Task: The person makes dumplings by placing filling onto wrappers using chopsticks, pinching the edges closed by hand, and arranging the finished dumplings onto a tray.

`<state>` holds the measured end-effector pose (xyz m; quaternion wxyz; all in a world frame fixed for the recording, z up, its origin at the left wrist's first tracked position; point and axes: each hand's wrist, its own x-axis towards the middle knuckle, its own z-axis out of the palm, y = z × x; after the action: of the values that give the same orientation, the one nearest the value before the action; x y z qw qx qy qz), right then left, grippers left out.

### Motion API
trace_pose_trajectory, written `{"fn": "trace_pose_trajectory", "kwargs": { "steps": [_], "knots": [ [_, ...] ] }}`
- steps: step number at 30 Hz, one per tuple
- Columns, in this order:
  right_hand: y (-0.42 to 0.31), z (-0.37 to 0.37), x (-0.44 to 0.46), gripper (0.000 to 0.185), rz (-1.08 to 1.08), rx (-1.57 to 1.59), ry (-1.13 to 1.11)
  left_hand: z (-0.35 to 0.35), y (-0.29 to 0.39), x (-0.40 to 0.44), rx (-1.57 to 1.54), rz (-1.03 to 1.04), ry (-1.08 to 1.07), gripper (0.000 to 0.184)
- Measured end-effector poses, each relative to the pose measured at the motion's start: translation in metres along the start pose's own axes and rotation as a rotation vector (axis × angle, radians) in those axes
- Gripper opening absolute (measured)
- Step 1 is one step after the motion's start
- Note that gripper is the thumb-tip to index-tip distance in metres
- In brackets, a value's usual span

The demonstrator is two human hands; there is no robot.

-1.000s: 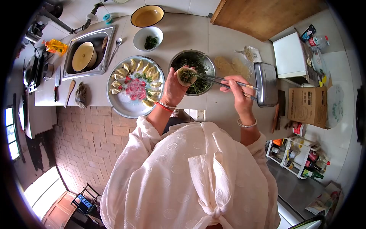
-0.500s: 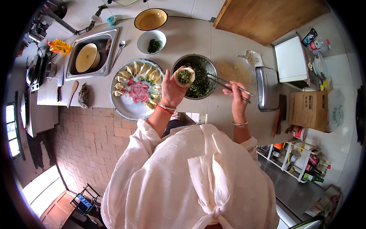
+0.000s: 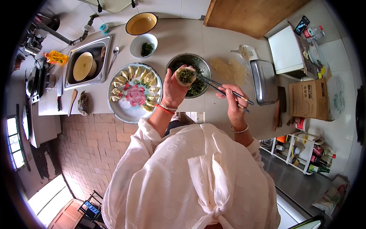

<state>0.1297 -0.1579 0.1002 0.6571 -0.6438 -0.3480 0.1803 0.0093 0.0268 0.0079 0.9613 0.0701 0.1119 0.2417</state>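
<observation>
A round dumpling wrapper (image 3: 178,77) with green filling (image 3: 186,76) heaped in its middle rests in my left hand (image 3: 173,91), the fingers curled around it. My right hand (image 3: 235,110) grips a pair of dark chopsticks (image 3: 225,88), whose tips reach the right edge of the filled wrapper. Behind and below both is a metal bowl (image 3: 207,68) of chopped green filling, partly covered by my left hand. To the left, a large round tray (image 3: 121,107) with a pink flower pattern carries several folded dumplings (image 3: 151,82) along its rim.
Flat wrappers (image 3: 221,68) lie right of the bowl, near a lidded metal box (image 3: 264,82). Behind stand a white bowl (image 3: 134,46) with greens and a yellow basin (image 3: 131,27). A sink (image 3: 101,74) lies left; a cardboard box (image 3: 308,99) stands right.
The chopsticks have moved left, from over the metal bowl to the filling in the wrapper. My right hand has shifted slightly down and left, and the wrapper looks fuller. The view has shifted a little.
</observation>
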Motion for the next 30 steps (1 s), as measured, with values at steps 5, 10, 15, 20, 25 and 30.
{"fn": "trace_pose_trajectory", "kwargs": {
  "steps": [5, 10, 15, 20, 25, 30],
  "knots": [
    [-0.012, -0.008, -0.002, 0.022, 0.048, 0.04, 0.001, 0.0, -0.003, -0.002, -0.023, -0.012, -0.003, 0.063],
    [-0.018, -0.02, 0.001, 0.021, 0.099, 0.03, -0.03, -0.002, -0.002, -0.004, -0.039, -0.025, 0.01, 0.062],
    [-0.017, -0.019, 0.002, 0.022, 0.144, 0.008, -0.095, -0.003, -0.001, -0.003, -0.045, -0.052, 0.021, 0.061],
    [-0.016, -0.013, 0.008, 0.022, 0.112, -0.011, -0.069, -0.002, -0.003, -0.002, -0.04, -0.045, 0.03, 0.061],
    [-0.016, -0.012, 0.015, 0.022, 0.095, 0.042, -0.054, 0.0, -0.002, -0.004, -0.033, -0.05, 0.023, 0.062],
    [-0.014, -0.017, 0.015, 0.022, 0.12, 0.08, -0.023, -0.003, -0.001, -0.003, -0.061, -0.06, 0.004, 0.061]
  ]
}}
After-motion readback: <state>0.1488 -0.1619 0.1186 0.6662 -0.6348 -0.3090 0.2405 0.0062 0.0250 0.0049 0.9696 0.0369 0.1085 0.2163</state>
